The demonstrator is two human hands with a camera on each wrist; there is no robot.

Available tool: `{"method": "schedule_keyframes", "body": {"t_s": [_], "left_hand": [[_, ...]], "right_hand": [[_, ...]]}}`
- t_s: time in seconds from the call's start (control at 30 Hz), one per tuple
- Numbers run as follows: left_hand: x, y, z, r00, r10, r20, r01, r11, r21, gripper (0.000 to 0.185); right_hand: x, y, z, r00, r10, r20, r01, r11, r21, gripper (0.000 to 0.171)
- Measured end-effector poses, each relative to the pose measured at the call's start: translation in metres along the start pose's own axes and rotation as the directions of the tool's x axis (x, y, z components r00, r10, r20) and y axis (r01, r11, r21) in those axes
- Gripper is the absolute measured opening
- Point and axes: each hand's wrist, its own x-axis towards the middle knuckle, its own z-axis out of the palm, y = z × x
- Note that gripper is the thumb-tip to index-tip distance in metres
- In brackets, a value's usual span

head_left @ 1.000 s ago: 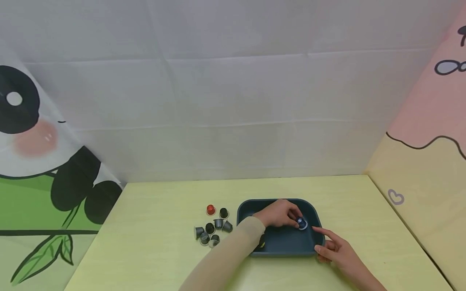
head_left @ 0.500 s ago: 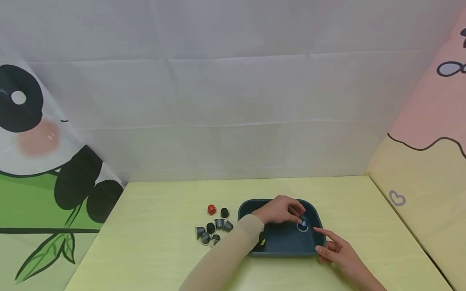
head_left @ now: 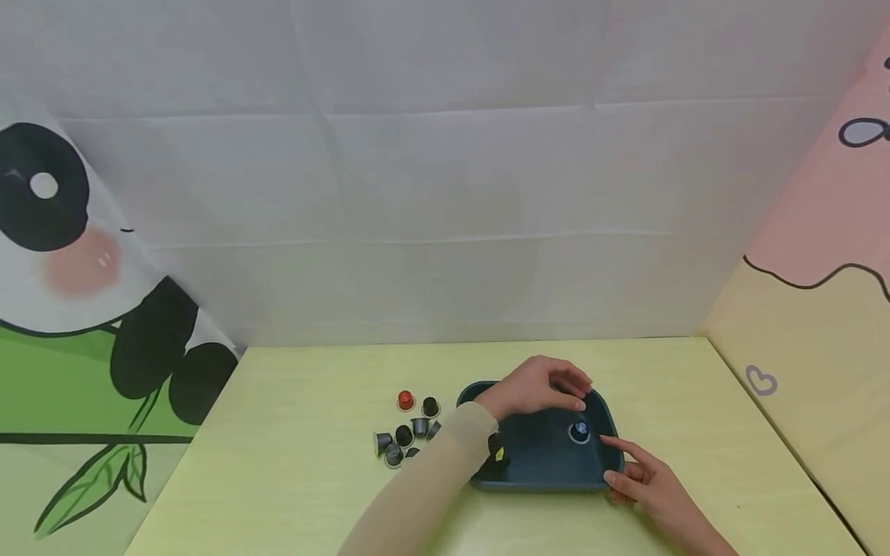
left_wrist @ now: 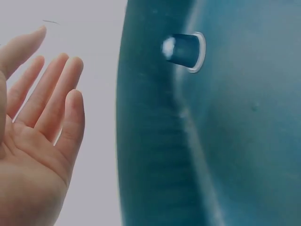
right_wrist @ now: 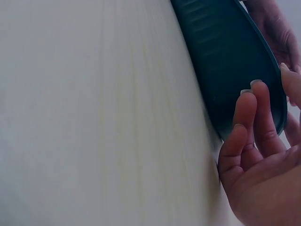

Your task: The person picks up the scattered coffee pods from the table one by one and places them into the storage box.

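Observation:
A dark blue coffee capsule [head_left: 579, 432] stands rim-down on the floor of the dark teal tray [head_left: 542, 487]. Above the tray's back part hovers my left hand [head_left: 542, 386], holding nothing, a little up and left of the capsule. The left wrist view shows that hand [left_wrist: 42, 127] with fingers spread loosely, apart from the capsule [left_wrist: 186, 51]. My right hand [head_left: 643, 479] grips the tray's right edge. In the right wrist view, its thumb and fingers [right_wrist: 244, 113] lie about the tray's wall [right_wrist: 235, 56].
Left of the tray, several coffee capsules lie loosely grouped on the pale yellow table [head_left: 292, 463]: a red one [head_left: 405, 400], with black [head_left: 430, 407] and grey ones [head_left: 383, 442]. My left sleeve [head_left: 431, 479] hides part of the group. A white cloth wall [head_left: 445, 193] stands behind.
My left hand has let go of the blue capsule and risen up and back from it. The capsule stays standing in the tray. The right hand keeps its place at the edge.

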Motion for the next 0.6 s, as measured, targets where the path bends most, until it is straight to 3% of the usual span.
{"method": "schedule_keyframes", "body": {"t_s": [0.3,0.6], "left_hand": [[-0.017,0.021,-0.014,0.997,0.07,-0.028,-0.069,0.997,0.018,0.035],[-0.047,0.027,-0.032,0.987,0.12,-0.107,-0.115,0.992,0.053,0.032]], "right_hand": [[0.0,0.002,-0.001,1.0,-0.013,0.002,0.013,1.0,0.008,0.052],[0.001,0.005,-0.002,1.0,-0.029,0.007,0.029,1.0,0.009,0.052]]}}
